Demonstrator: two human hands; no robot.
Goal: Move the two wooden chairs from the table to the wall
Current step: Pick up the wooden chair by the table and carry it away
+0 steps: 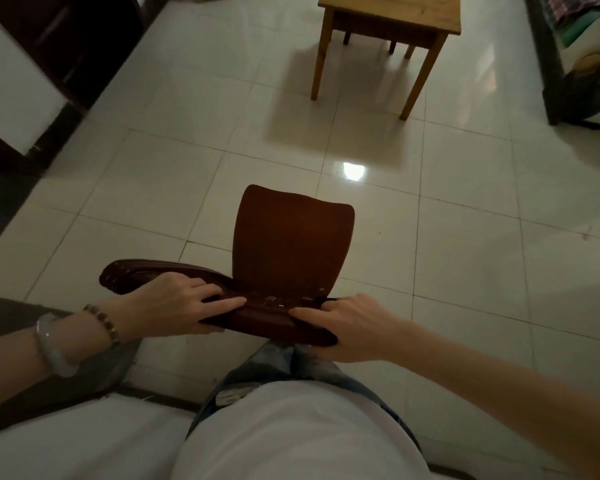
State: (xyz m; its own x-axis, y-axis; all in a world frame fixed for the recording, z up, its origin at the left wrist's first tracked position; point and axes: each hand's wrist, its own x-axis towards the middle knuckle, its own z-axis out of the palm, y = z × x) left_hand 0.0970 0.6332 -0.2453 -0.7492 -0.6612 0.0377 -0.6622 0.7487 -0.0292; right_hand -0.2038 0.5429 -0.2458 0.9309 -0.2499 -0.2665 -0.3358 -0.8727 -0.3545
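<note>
Dark reddish-brown wooden chair [291, 247], upright, well apart from the light table [388, 12]; its seat points toward the table, curved backrest on the far side.

No text, label, brand, number or sign is legible: the small pale marks [271, 298] on the top rail of the dark wooden chair [293, 247] and the pale tag [228, 396] at the jeans waistband are too small to read
</note>
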